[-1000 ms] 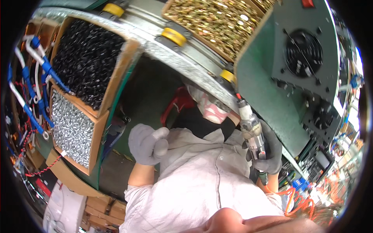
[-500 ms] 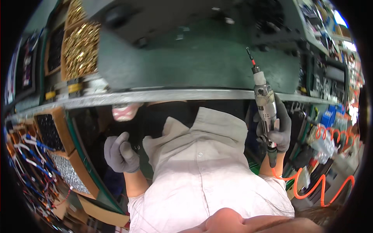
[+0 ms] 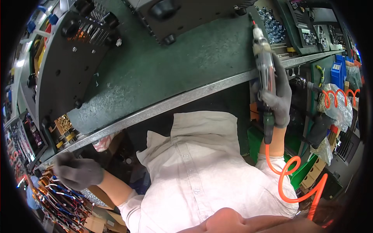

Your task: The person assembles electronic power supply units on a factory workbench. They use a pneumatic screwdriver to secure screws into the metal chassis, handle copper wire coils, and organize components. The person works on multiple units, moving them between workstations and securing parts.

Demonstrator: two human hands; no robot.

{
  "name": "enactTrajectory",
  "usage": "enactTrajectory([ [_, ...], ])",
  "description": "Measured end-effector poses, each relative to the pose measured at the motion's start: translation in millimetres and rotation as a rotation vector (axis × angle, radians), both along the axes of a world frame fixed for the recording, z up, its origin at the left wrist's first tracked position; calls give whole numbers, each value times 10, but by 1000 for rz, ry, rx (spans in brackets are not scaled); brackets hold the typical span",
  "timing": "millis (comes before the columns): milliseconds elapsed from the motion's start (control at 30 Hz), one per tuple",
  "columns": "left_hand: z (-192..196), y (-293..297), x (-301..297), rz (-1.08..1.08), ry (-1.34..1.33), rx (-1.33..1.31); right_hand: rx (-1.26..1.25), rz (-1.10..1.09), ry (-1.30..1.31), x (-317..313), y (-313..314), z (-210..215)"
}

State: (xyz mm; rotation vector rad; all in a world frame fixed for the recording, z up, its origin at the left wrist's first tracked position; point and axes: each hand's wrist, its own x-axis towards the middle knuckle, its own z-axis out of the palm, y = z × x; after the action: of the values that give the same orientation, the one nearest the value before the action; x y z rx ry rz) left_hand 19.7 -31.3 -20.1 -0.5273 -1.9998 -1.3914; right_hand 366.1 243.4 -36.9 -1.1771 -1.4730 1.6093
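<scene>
My right hand (image 3: 280, 93), in a grey glove, is wrapped round a pneumatic screwdriver (image 3: 265, 72). The tool's bit points up and away over the far right of the bench, near a bin of small metal parts. From its lower end runs an orange coiled air hose (image 3: 281, 186). My left hand (image 3: 79, 173), also gloved in grey, is out at the left, below the bench edge and above bundled cables (image 3: 58, 198). Its fingers are curled in and somewhat blurred; what they hold, if anything, is hidden.
A green bench top (image 3: 155, 73) with a metal front edge (image 3: 167, 101) crosses ahead. Black metal housings with knobs stand on it at the left (image 3: 64, 66) and far middle (image 3: 190, 17). A bin of metal parts (image 3: 274, 29) lies far right, with blue bins (image 3: 339, 72) beyond.
The view has turned, so the bench edge now slants and the housings show clearly. My left hand has moved outward to the left. My right hand still holds the screwdriver, raised slightly.
</scene>
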Motion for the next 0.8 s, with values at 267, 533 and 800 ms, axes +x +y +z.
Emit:
enactTrajectory([
  [267, 391, 109, -1862, -476, 532, -857, 462, 240, -606, -15, 198, 188],
  [533, 335, 537, -2011, -486, 287, -595, 1171, 125, -481, -850, 116, 880],
  [800, 416, -206, -1212, -275, 417, -646, 1249, 318, -827, -2179, 243, 956],
])
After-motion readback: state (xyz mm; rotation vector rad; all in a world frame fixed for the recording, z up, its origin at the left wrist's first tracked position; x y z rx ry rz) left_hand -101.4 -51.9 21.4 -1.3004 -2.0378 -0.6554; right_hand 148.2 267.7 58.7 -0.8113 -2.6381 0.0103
